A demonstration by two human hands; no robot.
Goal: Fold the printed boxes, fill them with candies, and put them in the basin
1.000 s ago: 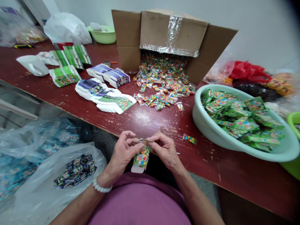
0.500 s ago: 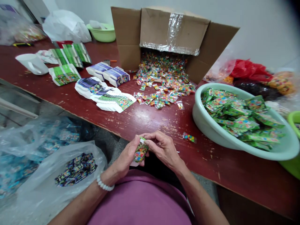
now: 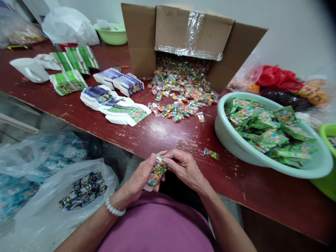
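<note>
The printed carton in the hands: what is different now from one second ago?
The printed carton no longer hangs nearly straight down; it now tilts, with its white lower end toward the person's left. The left hand has closed around its side, and the right hand has come in over its top end. Neither hand let go. The pale green basin and the heap of loose sweets stayed as they were.

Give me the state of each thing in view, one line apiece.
Printed carton, erected, tilted, held in both hands.
Left hand, gripping carton's side.
Right hand, fingers on carton's top end.
Cardboard box, on its side, flaps open.
Wrapped candies, heaped loose.
Pale green basin, full of green cartons.
</note>
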